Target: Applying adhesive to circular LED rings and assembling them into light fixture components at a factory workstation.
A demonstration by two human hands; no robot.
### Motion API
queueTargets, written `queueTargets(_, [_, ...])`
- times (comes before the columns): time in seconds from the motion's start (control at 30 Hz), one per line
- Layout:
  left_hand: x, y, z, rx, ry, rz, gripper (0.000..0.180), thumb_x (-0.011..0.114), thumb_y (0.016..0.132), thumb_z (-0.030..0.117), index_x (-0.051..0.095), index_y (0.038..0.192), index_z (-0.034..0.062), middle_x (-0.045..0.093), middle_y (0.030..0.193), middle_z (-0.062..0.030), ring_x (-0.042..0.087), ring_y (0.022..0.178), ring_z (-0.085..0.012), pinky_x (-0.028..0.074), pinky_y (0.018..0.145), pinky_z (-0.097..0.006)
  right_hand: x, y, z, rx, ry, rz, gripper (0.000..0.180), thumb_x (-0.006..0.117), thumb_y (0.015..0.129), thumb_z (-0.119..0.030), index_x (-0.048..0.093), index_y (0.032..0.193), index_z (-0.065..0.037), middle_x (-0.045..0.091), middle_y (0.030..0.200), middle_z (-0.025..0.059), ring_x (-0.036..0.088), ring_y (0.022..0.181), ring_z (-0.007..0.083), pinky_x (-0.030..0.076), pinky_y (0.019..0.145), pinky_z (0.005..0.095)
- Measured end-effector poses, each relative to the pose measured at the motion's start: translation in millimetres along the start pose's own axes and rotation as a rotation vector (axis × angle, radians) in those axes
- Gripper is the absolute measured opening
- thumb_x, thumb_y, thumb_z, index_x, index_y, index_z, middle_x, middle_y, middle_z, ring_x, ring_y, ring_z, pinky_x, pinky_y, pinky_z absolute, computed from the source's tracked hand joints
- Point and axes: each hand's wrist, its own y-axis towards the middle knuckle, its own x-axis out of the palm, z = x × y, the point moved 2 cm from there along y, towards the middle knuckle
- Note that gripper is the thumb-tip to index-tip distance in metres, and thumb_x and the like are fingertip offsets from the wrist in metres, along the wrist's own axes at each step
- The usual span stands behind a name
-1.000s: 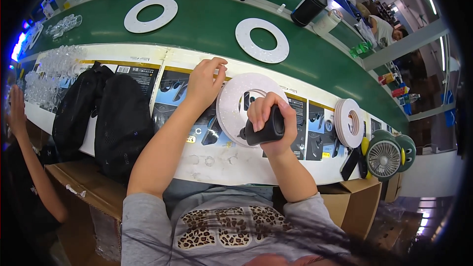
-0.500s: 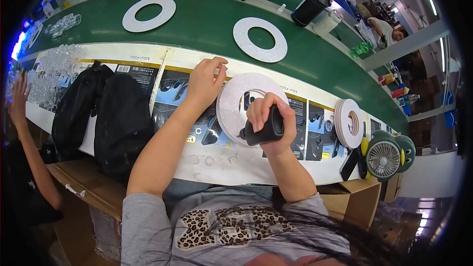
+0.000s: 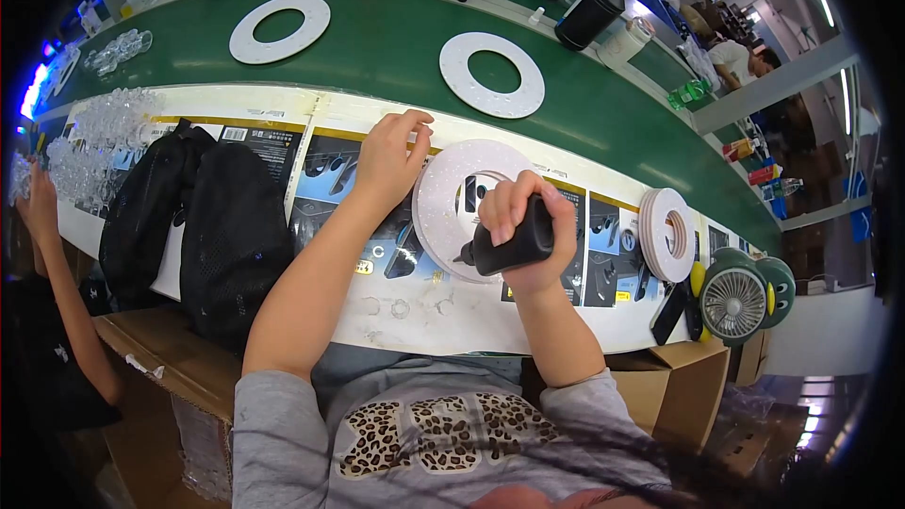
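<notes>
"Bottle [image 3: 524,243]?"
"Over ring [image 3: 436,212], twd front edge of surface [image 3: 377,52]; my R grip [image 3: 549,267]'s wrapped round it. Prob. light, squeezy; hold mid-body."
"L grip [image 3: 389,162]?"
"Loose, nothing held, by ring."

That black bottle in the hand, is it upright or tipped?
Tipped: the black bottle slants in the right hand, nozzle pointing left over the white ring.

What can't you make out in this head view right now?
All in the head view:
White ring, near right part: hidden by the black bottle and right hand.
Bottle's gripped side: partly covered by the fingers.
Left hand, underside: hidden by its own back.
Co-worker's hand: too small near the dark rim; its grip is unclear.
</notes>
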Motion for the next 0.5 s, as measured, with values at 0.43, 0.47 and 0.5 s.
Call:
queueTargets(0.43, [-0.1,0.3,2.6,-0.026,-0.008,-0.005,0.014,0.056,0.087,0.01,0.061,0.099,0.0039,0.065,0.085,-0.0109,0.063,0.082,-0.0272,0.053,0.068,-0.037,-16.7,8.2,-11.1,-0.073,0.024,0.058,0.036,0.034,0.093,-0.031,0.04,0.067,-0.008,0.042,0.054,0.0029,0.039,0.051,0.0128,0.033,0.057,0.0267])
queueTargets(0.47, [0.2,0.3,2.3,-0.025,-0.009,-0.006,0.014,0.056,0.087,0.01,0.061,0.099,0.0039,0.065,0.085,-0.0109,0.063,0.082,-0.0272,0.053,0.068,-0.037,-16.9,8.4,-9.8,-0.068,0.014,0.053,0.036,0.034,0.094,-0.032,0.04,0.067,-0.008,0.042,0.054,0.0029,0.039,0.051,0.0127,0.033,0.056,0.0264])
queueTargets(0.5, [0.7,0.5,2.1,-0.029,-0.012,-0.007,0.014,0.055,0.088,0.01,0.061,0.099,0.0038,0.065,0.085,-0.0109,0.063,0.081,-0.027,0.053,0.068,-0.037,-17.3,8.5,-8.8,-0.062,0.004,0.047,0.036,0.034,0.094,-0.032,0.04,0.067,-0.008,0.042,0.054,0.0028,0.039,0.051,0.0125,0.033,0.056,0.026])
